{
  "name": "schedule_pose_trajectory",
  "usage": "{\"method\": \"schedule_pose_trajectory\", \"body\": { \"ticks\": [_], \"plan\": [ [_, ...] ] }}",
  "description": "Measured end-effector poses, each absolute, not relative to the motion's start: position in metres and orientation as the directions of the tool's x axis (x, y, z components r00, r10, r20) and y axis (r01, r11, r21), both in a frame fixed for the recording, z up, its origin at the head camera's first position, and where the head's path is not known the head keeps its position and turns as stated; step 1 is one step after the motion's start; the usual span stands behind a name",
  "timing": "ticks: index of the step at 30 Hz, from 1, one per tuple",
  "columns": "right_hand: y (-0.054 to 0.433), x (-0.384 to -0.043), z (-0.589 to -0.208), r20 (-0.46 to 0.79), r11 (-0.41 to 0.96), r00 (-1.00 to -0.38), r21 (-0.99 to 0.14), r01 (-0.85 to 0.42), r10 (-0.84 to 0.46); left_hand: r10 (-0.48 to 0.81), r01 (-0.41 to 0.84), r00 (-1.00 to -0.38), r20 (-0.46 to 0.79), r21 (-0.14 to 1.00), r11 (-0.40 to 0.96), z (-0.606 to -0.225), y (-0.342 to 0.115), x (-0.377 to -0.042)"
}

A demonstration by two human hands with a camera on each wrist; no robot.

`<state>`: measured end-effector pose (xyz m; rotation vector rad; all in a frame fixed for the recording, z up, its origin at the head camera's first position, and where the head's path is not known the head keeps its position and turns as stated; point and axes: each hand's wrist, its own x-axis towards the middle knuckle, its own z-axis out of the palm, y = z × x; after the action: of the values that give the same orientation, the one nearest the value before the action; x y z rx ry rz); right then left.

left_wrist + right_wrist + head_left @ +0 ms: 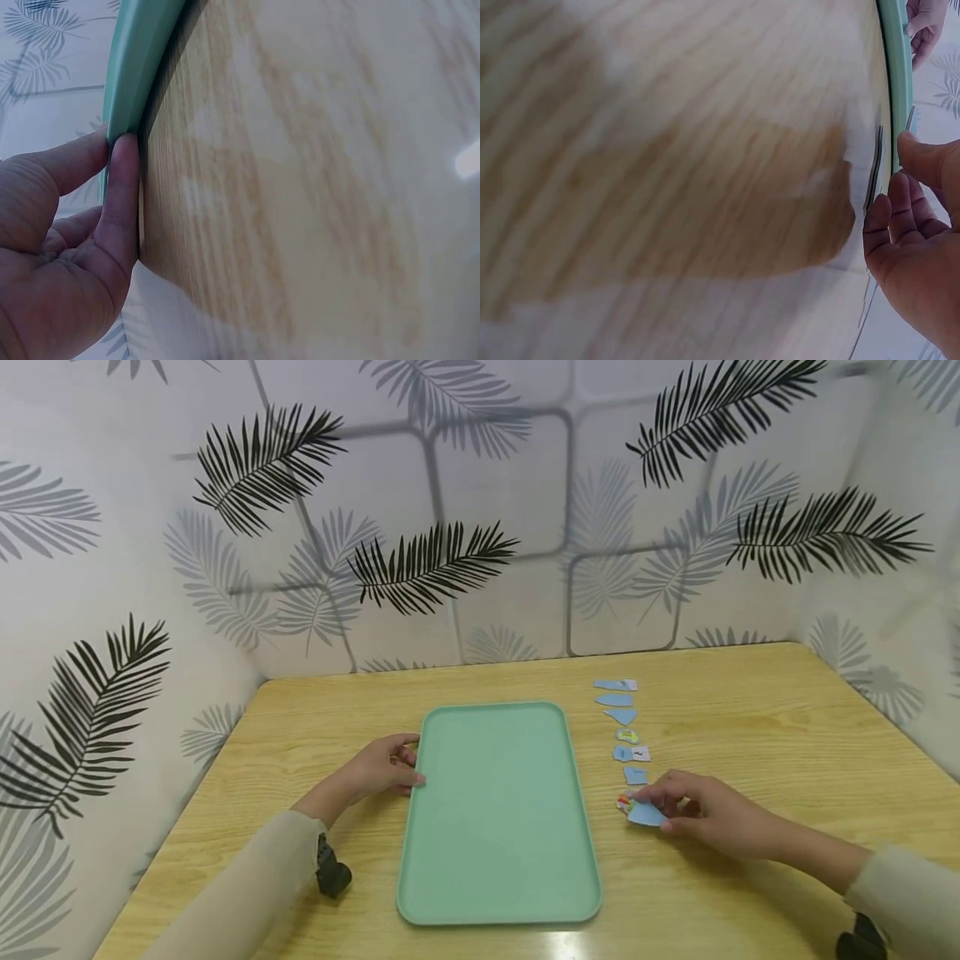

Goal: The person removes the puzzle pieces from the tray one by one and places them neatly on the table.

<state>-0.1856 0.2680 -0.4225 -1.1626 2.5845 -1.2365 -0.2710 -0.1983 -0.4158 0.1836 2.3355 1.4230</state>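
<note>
A pale green rectangular tray (495,827) lies on the wooden table. My left hand (381,767) grips its left rim, thumb over the edge and fingers at the outer side, as the left wrist view also shows at the rim (135,82). To the right of the tray, my right hand (708,814) pinches a light blue flat piece (647,815) between thumb and fingers. It is held low over the table, seen thin and edge-on in the right wrist view. A small multicoloured piece (623,804) shows partly behind it.
Beyond the right hand, several flat light blue cutouts form a column along the tray's right side, from a small piece (635,775) up to a long one (615,685). A leaf-patterned wall covering (510,610) stands behind the wooden table (750,718).
</note>
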Motion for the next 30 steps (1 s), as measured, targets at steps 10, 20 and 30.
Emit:
{"method": "schedule_pose_trajectory", "body": {
  "ticks": [10,20,30],
  "plan": [
    [0.2728,-0.1798,-0.4253,0.236,0.400,-0.701,-0.680,-0.614,-0.673,0.309,-0.099,-0.912,-0.269,0.876,0.472,-0.4137,-0.1980,-0.2710],
    [0.2744,-0.1793,-0.4314,0.250,0.342,-0.651,-0.688,-0.641,-0.717,0.308,-0.095,-0.913,-0.268,0.873,0.479,-0.4134,-0.1980,-0.2723],
    [0.2744,-0.1809,-0.4322,0.234,0.356,-0.635,-0.663,-0.658,-0.736,0.326,-0.091,-0.907,-0.267,0.879,0.468,-0.4133,-0.1981,-0.2707]
  ]
}}
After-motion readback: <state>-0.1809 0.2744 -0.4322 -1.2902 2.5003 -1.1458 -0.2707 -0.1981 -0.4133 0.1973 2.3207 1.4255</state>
